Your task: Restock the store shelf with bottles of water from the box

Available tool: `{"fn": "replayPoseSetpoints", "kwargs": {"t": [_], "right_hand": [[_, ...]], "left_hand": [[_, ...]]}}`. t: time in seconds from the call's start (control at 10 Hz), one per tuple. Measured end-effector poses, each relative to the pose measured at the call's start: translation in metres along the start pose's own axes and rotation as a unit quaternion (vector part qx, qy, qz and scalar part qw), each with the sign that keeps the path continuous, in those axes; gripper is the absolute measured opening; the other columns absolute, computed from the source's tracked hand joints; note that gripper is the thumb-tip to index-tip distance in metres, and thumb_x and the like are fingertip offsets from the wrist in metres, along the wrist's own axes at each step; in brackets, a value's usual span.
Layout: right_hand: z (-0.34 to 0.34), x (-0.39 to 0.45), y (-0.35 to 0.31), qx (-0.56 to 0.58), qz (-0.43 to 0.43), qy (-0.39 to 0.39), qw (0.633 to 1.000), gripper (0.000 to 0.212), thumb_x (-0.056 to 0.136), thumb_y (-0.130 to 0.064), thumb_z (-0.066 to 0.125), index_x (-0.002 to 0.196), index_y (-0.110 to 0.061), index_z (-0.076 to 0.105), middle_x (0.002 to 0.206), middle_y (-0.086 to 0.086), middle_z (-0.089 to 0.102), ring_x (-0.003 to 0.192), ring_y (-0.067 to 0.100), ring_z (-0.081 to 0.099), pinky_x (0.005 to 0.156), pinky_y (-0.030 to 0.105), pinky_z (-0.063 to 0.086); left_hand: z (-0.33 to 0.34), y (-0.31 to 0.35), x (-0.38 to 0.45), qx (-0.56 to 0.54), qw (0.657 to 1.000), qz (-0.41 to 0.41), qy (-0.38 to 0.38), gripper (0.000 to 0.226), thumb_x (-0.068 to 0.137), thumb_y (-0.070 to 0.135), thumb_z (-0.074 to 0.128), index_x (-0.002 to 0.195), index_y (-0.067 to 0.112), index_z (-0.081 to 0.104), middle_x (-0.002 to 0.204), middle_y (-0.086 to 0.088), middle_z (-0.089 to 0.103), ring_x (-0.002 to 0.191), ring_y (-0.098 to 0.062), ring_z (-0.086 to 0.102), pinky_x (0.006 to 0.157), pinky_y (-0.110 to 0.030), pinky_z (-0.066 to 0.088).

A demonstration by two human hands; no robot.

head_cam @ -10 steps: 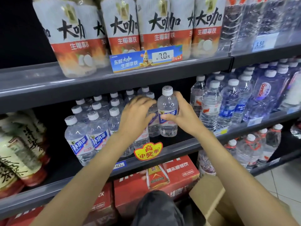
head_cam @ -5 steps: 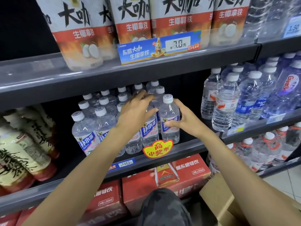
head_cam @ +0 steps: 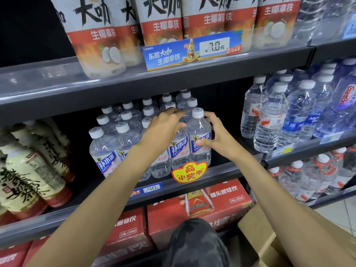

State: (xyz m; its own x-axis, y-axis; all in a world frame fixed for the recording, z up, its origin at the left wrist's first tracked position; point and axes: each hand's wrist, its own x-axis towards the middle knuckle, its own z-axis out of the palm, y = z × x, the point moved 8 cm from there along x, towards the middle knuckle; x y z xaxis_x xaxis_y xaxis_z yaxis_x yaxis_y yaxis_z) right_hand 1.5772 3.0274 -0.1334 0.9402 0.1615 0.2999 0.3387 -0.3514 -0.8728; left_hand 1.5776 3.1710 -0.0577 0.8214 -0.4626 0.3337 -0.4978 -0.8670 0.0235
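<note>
Both grips reach onto the middle shelf (head_cam: 221, 170). Left grip (head_cam: 163, 126) lies over the tops of the front water bottles (head_cam: 179, 147), fingers spread and nearly straight, touching them. Right grip (head_cam: 215, 135) sits just beside the end bottle (head_cam: 199, 139), fingers bent and apart, thumb near its blue label; I cannot tell if it touches. More of these bottles stand in rows behind and to the left. A yellow and red tag (head_cam: 189, 172) hangs on the shelf edge under the end bottle. Below are red cases (head_cam: 200, 207). A brown box (head_cam: 260, 234) sits low on the right.
</note>
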Motion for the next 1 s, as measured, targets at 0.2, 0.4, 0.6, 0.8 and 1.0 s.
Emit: {"fn": "replayPoseSetpoints", "kwargs": {"t": [0.2, 0.4, 0.6, 0.8, 1.0], "right_hand": [[-0.003, -0.006, -0.003, -0.037, -0.003, 0.019, 0.999, 0.078, 0.080, -0.012, 0.076, 0.139, -0.041, 0.034, 0.126, -0.002, 0.042, 0.120, 0.010, 0.046, 0.094, 0.031, 0.048], [-0.006, -0.021, -0.009, -0.111, -0.011, 0.055, 0.992, 0.077, 0.083, -0.014, 0.073, 0.144, -0.035, 0.031, 0.136, -0.006, 0.054, 0.119, 0.004, 0.049, 0.095, 0.027, 0.044], [-0.014, -0.058, -0.040, -0.212, -0.013, 0.072, 0.975, 0.046, 0.092, -0.021, 0.063, 0.134, -0.029, 0.046, 0.133, -0.005, 0.056, 0.111, 0.013, 0.059, 0.093, 0.040, 0.052], [0.016, -0.069, -0.131, -0.328, -0.094, 0.049, 0.939, 0.035, 0.094, -0.027, 0.058, 0.128, -0.030, 0.050, 0.122, -0.010, 0.061, 0.103, 0.015, 0.063, 0.084, 0.040, 0.055], [0.064, -0.067, -0.239, -0.372, -0.220, 0.075, 0.899, 0.024, 0.095, -0.032, 0.054, 0.118, -0.032, 0.047, 0.104, -0.015, 0.059, 0.092, 0.009, 0.059, 0.068, 0.036, 0.054]], "left_hand": [[0.000, 0.002, -0.001, 0.017, 1.000, 0.009, -0.002, 0.040, 0.099, 0.027, 0.049, 0.138, 0.016, 0.048, 0.140, -0.007, 0.050, 0.118, -0.033, 0.055, 0.093, -0.044, 0.048], [-0.002, 0.006, -0.007, 0.049, 0.999, 0.023, 0.008, 0.043, 0.099, 0.025, 0.048, 0.141, 0.018, 0.042, 0.145, -0.005, 0.046, 0.117, -0.033, 0.058, 0.089, -0.045, 0.052], [-0.016, 0.019, -0.042, 0.057, 0.995, 0.084, 0.022, 0.049, 0.097, 0.017, 0.050, 0.144, 0.015, 0.039, 0.149, -0.004, 0.037, 0.133, -0.023, 0.041, 0.099, -0.037, 0.048], [-0.059, 0.006, -0.095, 0.089, 0.992, 0.075, 0.054, 0.039, 0.100, 0.029, 0.043, 0.139, 0.028, 0.043, 0.138, 0.008, 0.047, 0.121, -0.017, 0.052, 0.072, -0.035, 0.054], [-0.152, -0.036, -0.148, 0.065, 0.977, 0.072, 0.190, 0.028, 0.095, 0.026, 0.055, 0.122, 0.022, 0.062, 0.116, 0.005, 0.063, 0.102, -0.017, 0.064, 0.062, -0.033, 0.054]]}}
